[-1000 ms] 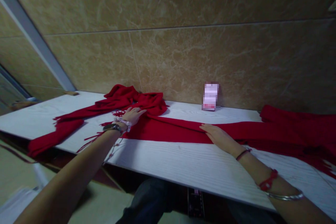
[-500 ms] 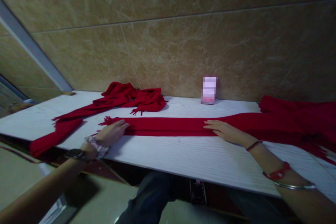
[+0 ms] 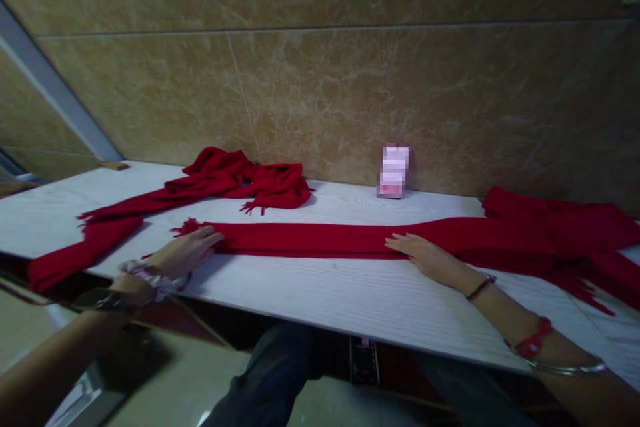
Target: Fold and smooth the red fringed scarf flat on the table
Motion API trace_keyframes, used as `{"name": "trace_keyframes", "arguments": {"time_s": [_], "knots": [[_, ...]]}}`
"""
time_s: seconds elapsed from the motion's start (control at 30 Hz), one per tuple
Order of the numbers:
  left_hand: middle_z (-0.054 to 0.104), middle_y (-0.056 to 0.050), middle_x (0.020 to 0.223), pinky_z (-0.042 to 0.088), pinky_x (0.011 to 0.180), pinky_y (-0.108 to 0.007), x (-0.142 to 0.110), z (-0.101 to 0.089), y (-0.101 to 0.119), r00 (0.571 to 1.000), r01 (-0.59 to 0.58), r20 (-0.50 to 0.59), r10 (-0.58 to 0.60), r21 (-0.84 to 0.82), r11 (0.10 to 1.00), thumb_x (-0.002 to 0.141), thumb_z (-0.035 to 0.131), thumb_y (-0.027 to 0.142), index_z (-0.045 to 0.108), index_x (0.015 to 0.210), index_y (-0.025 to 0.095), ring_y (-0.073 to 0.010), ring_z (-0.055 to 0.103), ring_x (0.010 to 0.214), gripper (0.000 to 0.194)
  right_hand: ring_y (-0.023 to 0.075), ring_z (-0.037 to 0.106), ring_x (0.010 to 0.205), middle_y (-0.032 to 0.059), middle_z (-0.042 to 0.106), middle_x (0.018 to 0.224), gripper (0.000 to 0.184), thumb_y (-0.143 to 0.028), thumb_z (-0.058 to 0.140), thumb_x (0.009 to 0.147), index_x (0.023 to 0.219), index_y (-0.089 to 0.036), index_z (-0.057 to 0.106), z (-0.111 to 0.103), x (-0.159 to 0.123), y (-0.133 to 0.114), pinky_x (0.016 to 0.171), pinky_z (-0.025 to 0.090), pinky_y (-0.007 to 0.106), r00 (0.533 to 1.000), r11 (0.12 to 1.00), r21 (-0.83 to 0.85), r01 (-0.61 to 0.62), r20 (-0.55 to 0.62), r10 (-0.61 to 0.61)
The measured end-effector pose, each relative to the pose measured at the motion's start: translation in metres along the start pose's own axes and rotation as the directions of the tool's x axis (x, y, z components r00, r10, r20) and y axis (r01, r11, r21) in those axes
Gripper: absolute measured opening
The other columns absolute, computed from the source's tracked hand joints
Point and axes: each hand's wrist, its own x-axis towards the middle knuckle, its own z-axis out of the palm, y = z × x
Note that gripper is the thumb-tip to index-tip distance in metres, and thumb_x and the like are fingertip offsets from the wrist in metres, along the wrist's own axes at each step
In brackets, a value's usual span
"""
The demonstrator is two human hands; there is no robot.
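Observation:
A long red scarf lies stretched in a flat strip along the white table. My left hand rests at its fringed left end, fingers together and touching the cloth's edge. Flat on the scarf near its middle lies my right hand, fingers stretched out and pressing the cloth down. The scarf's right part runs into a bunched red heap at the far right.
A second red scarf lies crumpled at the back left, one end hanging over the table's front edge. A small pink box stands against the tiled wall. My dark-trousered legs show under the table.
My left hand drew back from the crumpled scarf toward me and left, pulling the strip's fringed end straight. My right hand stayed pressed on the scarf's middle.

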Motion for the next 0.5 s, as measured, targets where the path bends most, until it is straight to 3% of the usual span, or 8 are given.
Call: {"name": "trace_keyframes", "arguments": {"time_s": [0.1,0.23,0.4,0.5], "knots": [[0.060,-0.015,0.097,0.048,0.076,-0.032,0.000,-0.004,-0.004,1.000,-0.017,0.006,0.017,-0.017,1.000,0.077,0.036,0.018,0.062,0.095,0.011,-0.0227,0.059,0.083,0.032,0.0145,0.040,0.121,0.0060,0.050,0.128,0.052,-0.002,0.034,0.078,0.125,-0.020,0.047,0.001,-0.004,0.004,0.103,0.031,0.040,0.998,1.000,0.004,-0.013,-0.054,0.014],[0.060,-0.014,0.100,0.045,0.082,-0.033,-0.002,-0.013,-0.010,0.994,-0.007,-0.111,0.001,-0.060,0.998,0.077,0.034,0.027,0.062,0.096,0.013,-0.0233,0.058,0.089,0.037,0.0135,0.040,0.121,0.0076,0.050,0.128,0.048,-0.004,0.029,0.081,0.124,-0.017,0.048,-0.002,-0.006,0.005,0.103,0.031,0.038,0.983,0.999,0.035,-0.028,-0.179,0.034],[0.061,-0.011,0.107,0.044,0.084,-0.033,-0.016,-0.003,-0.009,0.991,0.022,0.134,-0.005,-0.124,0.992,0.073,0.034,0.024,0.061,0.104,0.016,-0.0218,0.058,0.095,0.041,0.0163,0.036,0.124,0.0052,0.048,0.130,0.048,-0.004,0.034,0.080,0.122,-0.021,0.050,-0.002,-0.004,0.004,0.104,0.024,0.046,0.999,1.000,-0.003,-0.020,0.047,0.020],[0.059,-0.012,0.111,0.041,0.088,-0.032,-0.019,-0.004,-0.007,0.980,0.028,0.200,-0.006,-0.105,0.994,0.077,0.031,0.023,0.058,0.110,0.012,-0.0207,0.056,0.099,0.044,0.0167,0.034,0.125,0.0050,0.046,0.131,0.050,-0.004,0.035,0.079,0.124,-0.022,0.049,0.000,-0.003,0.004,0.104,0.022,0.046,0.996,0.999,-0.026,-0.030,0.081,0.032]]}}
